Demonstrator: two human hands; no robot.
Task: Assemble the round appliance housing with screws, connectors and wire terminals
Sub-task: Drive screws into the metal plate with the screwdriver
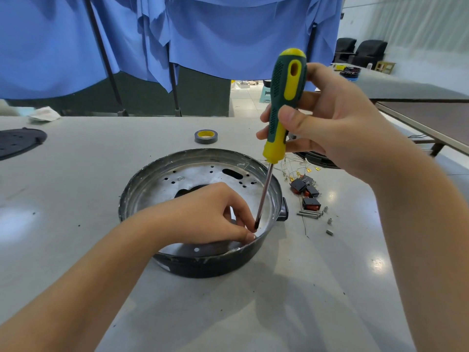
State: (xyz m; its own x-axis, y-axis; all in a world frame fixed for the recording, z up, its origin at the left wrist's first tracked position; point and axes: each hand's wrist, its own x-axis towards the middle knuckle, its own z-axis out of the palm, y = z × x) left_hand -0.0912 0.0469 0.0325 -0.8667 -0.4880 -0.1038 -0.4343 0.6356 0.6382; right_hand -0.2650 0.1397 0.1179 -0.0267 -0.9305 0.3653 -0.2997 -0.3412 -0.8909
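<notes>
Centre of the frame, the round housing [200,217] sits open side up on the grey bench [101,161] — dark outside, shiny perforated metal plate inside. The right hand [327,128] is wrapped around the green-and-yellow screwdriver [281,107], handle up in the upper middle of the frame, shaft slanting down and left into the housing. Its dark tip lands at the inner wall on the near right side, and right there the left hand [210,214] reaches in over the near rim, fingertips curled and pinching at the tip; whatever small part sits between them is too small to make out. To the right of the housing, on the bench, a cluster of black rocker switches [305,190] with thin wires and yellow terminals [302,171], and just below them long screws [310,214] lying side by side with a few little metal spacers [329,226] — all apart from the housing. Behind the housing, a roll of grey tape [206,136]. At the left edge, a dark round plate [17,143] with holes. Blue cloth [203,34] hangs across the top
</notes>
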